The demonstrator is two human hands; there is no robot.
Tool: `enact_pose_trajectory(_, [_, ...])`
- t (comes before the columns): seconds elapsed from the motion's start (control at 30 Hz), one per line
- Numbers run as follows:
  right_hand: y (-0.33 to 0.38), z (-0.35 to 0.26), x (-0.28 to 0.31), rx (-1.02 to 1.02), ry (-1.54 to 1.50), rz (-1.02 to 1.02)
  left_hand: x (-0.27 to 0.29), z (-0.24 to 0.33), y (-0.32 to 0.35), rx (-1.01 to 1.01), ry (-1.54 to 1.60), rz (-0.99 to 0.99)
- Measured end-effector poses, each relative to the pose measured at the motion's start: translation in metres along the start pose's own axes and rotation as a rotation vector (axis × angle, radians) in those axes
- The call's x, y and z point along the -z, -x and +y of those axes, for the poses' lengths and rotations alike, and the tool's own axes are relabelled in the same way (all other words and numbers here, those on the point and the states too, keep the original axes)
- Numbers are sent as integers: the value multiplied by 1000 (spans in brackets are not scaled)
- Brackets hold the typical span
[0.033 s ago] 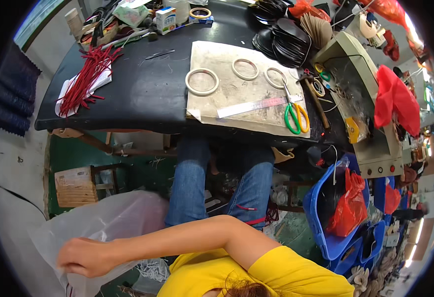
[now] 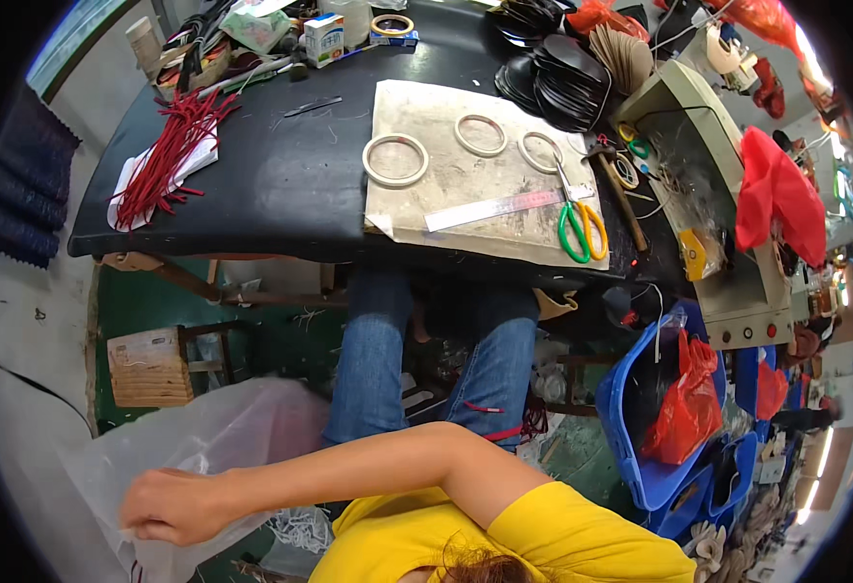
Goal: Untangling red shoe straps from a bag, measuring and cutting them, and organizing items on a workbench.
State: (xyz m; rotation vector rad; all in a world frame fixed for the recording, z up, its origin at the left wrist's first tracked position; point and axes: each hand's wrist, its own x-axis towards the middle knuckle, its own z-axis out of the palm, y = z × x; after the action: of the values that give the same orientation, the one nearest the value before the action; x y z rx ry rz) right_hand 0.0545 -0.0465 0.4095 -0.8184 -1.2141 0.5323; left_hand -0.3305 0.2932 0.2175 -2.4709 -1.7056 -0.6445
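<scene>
The desk (image 2: 280, 185) stands ahead of the seated person, whose knees go under its near edge; on it a work mat (image 2: 446, 185) lies right of centre, carrying three tape rings (image 2: 395, 160) in a row, with a ruler (image 2: 492, 209) nearer and scissors (image 2: 580, 225) at its right end; a bundle of strips (image 2: 169, 151) lies at the desk's left end. Below, left of the legs, sits a wooden stool (image 2: 149, 364) — nearer still, a plastic bag (image 2: 222, 437), the hand (image 2: 169, 505) on it; bins (image 2: 660, 418) stand to the right.
</scene>
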Motion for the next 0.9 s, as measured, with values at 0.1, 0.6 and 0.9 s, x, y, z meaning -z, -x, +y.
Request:
enact_pose_trajectory(0.1, [39, 6, 21, -134, 234, -15, -14, 15, 1, 205, 261, -21])
enact_pose_trajectory(0.6, [137, -46, 352, -636, 1853, 385, -44, 226, -29, -17, -214, -611])
enact_pose_trajectory(0.9, [165, -169, 235, -140, -140, 1164, 146, 634, 145, -1156, 1163, -364])
